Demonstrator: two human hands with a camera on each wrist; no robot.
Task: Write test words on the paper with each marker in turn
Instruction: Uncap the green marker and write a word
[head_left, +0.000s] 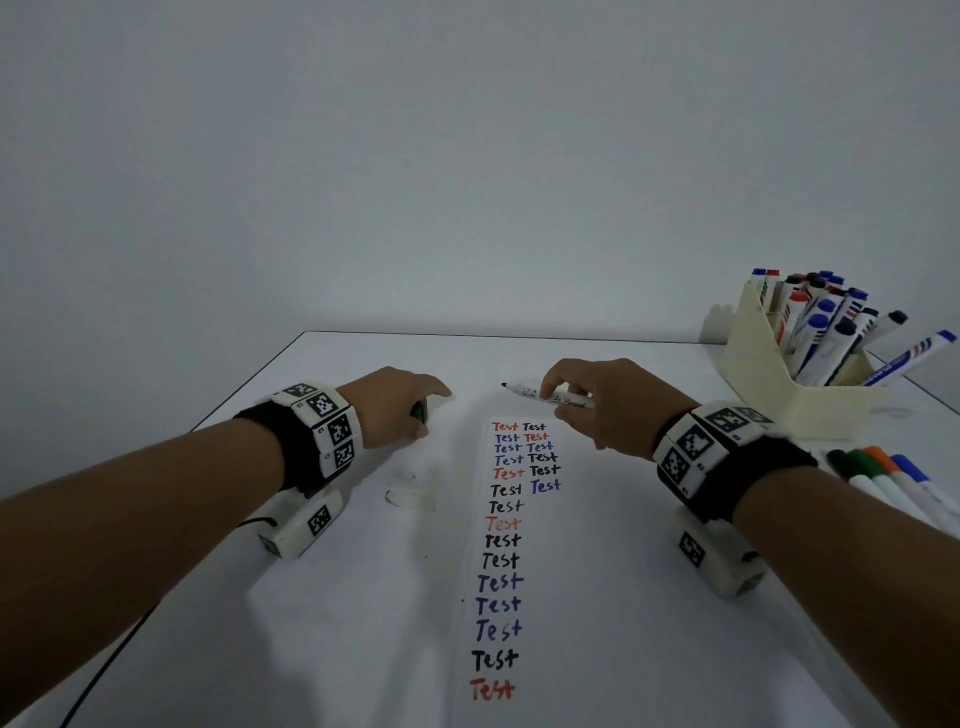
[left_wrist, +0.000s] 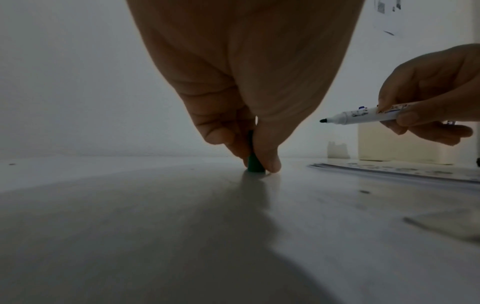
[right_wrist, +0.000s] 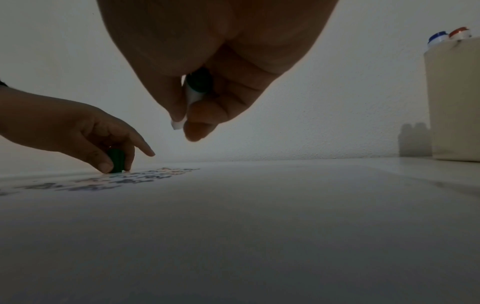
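Observation:
My right hand (head_left: 597, 405) holds an uncapped white marker (head_left: 540, 393) level above the top of the paper (head_left: 519, 571), its dark tip pointing left. The same marker (left_wrist: 363, 116) shows in the left wrist view, and its green rear end (right_wrist: 198, 82) in the right wrist view. My left hand (head_left: 405, 400) pinches the green cap (head_left: 418, 412) between thumb and fingers and stands it on the table left of the paper. The cap (left_wrist: 255, 164) touches the surface; it also shows as a green cap (right_wrist: 116, 162) under the fingers. The paper carries rows of "Test" in red, blue and black.
A cream holder (head_left: 769, 374) full of several markers stands at the back right. More capped markers (head_left: 883, 478) lie on the table beside my right wrist. A small white scrap (head_left: 410, 499) lies near my left wrist. The table's far edge (head_left: 519, 335) meets the wall.

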